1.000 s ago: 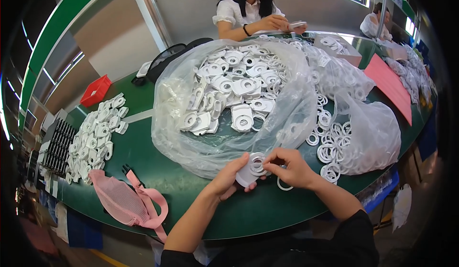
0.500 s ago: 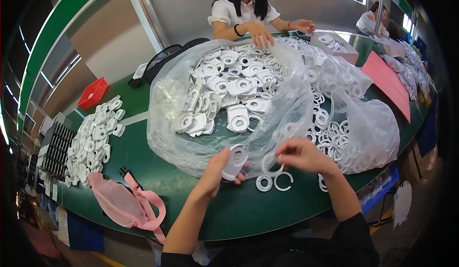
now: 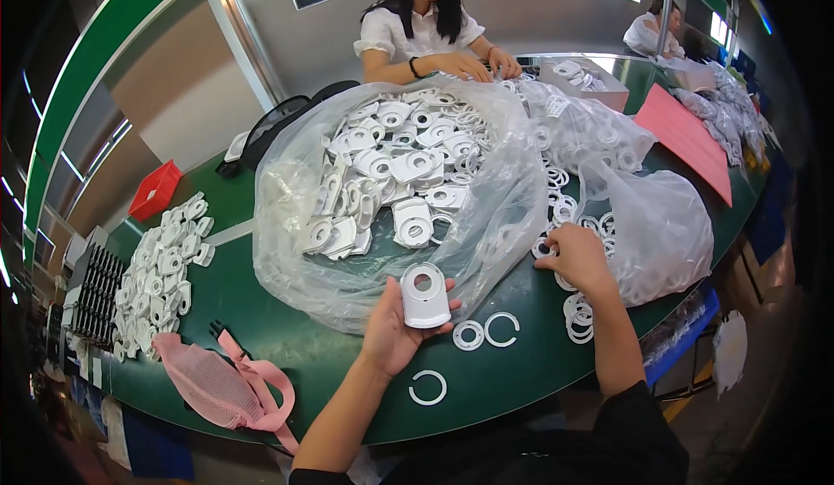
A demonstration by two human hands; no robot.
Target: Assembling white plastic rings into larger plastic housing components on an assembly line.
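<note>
left hand (image 3: 395,333) cradles a white plastic housing with a round hole (image 3: 425,295); right hand (image 3: 576,256), fingers curled, picks among loose white plastic rings (image 3: 580,318) at right. mid-assembly, i'd judge: a ring must seat next.

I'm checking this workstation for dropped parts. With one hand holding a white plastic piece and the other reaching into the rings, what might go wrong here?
1. The open ring lies near the table's front edge; a forearm might sweep it off.
2. The left hand cradles the white plastic piece loosely in an open grip, so it may slip.
3. The right hand reaches into rings beside the clear bag and could scatter them.
</note>
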